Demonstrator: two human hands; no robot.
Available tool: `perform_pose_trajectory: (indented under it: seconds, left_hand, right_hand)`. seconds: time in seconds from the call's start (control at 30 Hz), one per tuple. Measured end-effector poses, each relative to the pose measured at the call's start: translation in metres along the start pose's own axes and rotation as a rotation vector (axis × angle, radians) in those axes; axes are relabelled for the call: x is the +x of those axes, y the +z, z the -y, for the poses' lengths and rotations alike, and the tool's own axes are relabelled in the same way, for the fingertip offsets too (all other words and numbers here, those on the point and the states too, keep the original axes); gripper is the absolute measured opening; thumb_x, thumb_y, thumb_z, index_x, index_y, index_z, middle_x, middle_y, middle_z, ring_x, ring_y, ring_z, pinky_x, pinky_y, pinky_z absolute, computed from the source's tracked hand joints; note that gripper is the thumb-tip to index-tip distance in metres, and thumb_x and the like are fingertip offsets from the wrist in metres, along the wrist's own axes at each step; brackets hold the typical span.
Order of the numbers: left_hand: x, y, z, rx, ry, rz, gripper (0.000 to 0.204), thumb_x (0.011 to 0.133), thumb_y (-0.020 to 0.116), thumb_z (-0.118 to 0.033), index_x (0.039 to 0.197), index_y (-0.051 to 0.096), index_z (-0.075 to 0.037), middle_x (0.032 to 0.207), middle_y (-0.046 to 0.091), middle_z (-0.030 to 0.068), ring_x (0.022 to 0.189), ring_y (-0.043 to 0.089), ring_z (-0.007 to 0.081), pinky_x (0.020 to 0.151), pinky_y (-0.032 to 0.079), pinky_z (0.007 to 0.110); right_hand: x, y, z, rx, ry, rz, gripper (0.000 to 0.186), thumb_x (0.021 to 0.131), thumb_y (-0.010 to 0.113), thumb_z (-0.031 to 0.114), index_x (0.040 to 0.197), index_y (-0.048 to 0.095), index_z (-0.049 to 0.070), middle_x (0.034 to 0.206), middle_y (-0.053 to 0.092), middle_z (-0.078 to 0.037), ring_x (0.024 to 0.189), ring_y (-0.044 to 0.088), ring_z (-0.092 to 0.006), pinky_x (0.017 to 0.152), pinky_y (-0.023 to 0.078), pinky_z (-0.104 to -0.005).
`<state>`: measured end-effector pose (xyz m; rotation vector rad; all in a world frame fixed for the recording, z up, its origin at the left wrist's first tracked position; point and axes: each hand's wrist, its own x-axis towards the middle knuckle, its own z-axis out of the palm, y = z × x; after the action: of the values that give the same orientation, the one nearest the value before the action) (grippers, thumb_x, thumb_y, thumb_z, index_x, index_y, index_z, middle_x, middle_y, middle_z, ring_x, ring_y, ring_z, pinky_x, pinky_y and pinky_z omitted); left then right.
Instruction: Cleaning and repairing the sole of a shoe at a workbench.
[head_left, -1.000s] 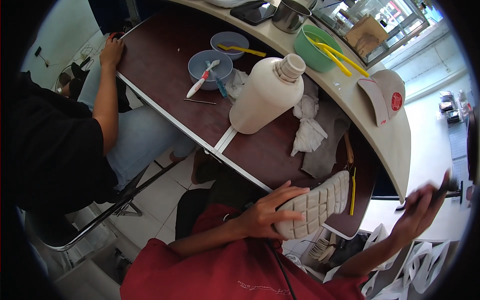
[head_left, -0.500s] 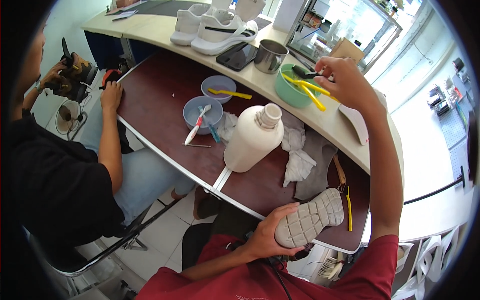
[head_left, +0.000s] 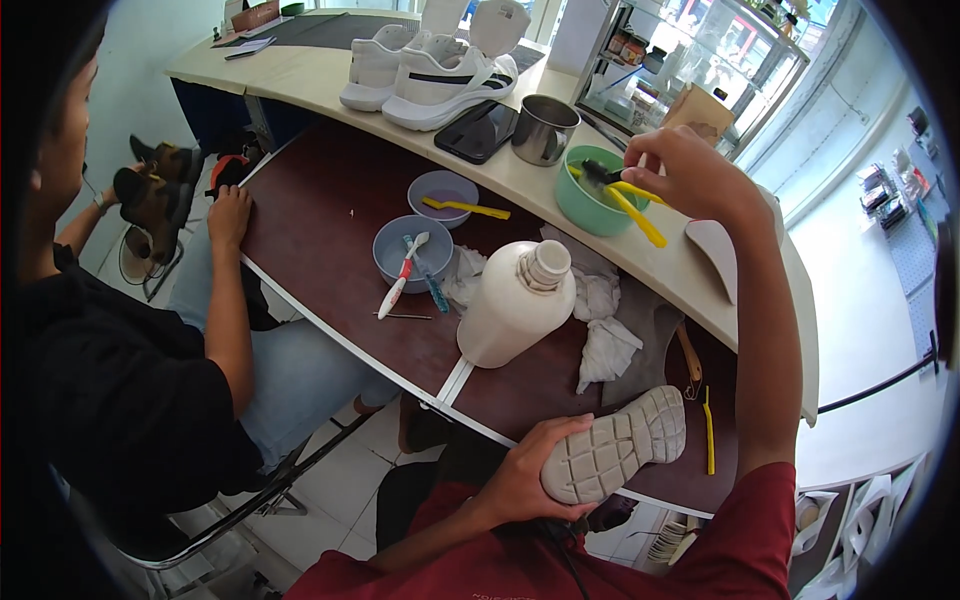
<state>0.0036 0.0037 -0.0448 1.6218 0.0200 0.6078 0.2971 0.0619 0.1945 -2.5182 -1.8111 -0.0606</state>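
Note:
My left hand is wrapped round the heel end of a shoe. Its pale grey, grooved sole faces up; the upper is hidden beneath. Over the light green bowl on the raised counter, my right hand pinches a small black tool whose exact kind I cannot make out. The dark end of that tool dips inside the bowl's rim. Yellow-handled brushes lean out of the same bowl, just below my fingers.
A large white bottle stands mid-table beside crumpled white cloths. Left of it, two bluish bowls hold toothbrushes. A steel mug, phone and white sneakers occupy the counter. A seated person holds a dark shoe at left.
My right hand has lowered the black tool from above the rim into the green bowl. The yellow handles have shifted slightly. My left hand keeps its hold on the shoe.

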Motion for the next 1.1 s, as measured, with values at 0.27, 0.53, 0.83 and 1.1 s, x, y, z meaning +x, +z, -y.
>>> perform_pose_trajectory:
  seconds: [0.27, 0.53, 0.83, 1.1]
  left_hand:
    - [0.005, 0.0, 0.004, -0.101, 0.039, 0.038, 0.101, 0.057, 0.1, -0.022, 0.139, 0.042, -0.008, 0.146, 0.05, 0.0258, 0.136, 0.051, 0.0365, 0.112, 0.042, 0.046]
    - [-0.001, 0.007, -0.001, -0.078, -0.175, 0.039, 0.11, 0.054, 0.101, -0.02, 0.143, 0.042, 0.003, 0.146, 0.053, 0.0238, 0.135, 0.054, 0.0271, 0.114, 0.041, 0.039]
    - [-0.001, 0.015, -0.013, 0.094, 0.049, 0.006, 0.103, 0.054, 0.1, -0.027, 0.139, 0.049, 0.003, 0.139, 0.058, 0.0226, 0.129, 0.058, 0.0349, 0.109, 0.048, 0.043]
    - [0.004, 0.018, -0.021, 0.126, 0.025, 0.077, 0.102, 0.049, 0.1, -0.022, 0.134, 0.05, 0.003, 0.135, 0.06, 0.0267, 0.129, 0.058, 0.0385, 0.109, 0.047, 0.046]
  right_hand:
    - [-0.024, 0.034, -0.036, 0.072, -0.03, -0.217, 0.027, 0.102, 0.056, 0.03, 0.108, 0.064, 0.005, 0.093, 0.069, -0.019, 0.09, 0.065, -0.039, 0.08, 0.048, -0.0473]
    - [-0.057, 0.052, -0.066, 0.416, -0.02, -0.46, 0.035, 0.108, 0.044, 0.032, 0.103, 0.06, 0.002, 0.078, 0.055, -0.002, 0.072, 0.049, -0.0155, 0.07, 0.041, -0.0309]
    - [-0.246, 0.113, -0.031, 0.343, 0.33, -0.559, 0.035, 0.087, 0.069, 0.021, 0.06, 0.058, 0.002, 0.057, 0.054, -0.009, 0.056, 0.048, -0.0218, 0.064, 0.036, -0.0375]
    - [-0.262, 0.17, 0.011, 0.16, 0.149, -0.737, 0.023, 0.069, 0.065, 0.011, 0.055, 0.047, 0.01, 0.058, 0.042, -0.003, 0.061, 0.043, -0.0223, 0.077, 0.031, -0.0403]
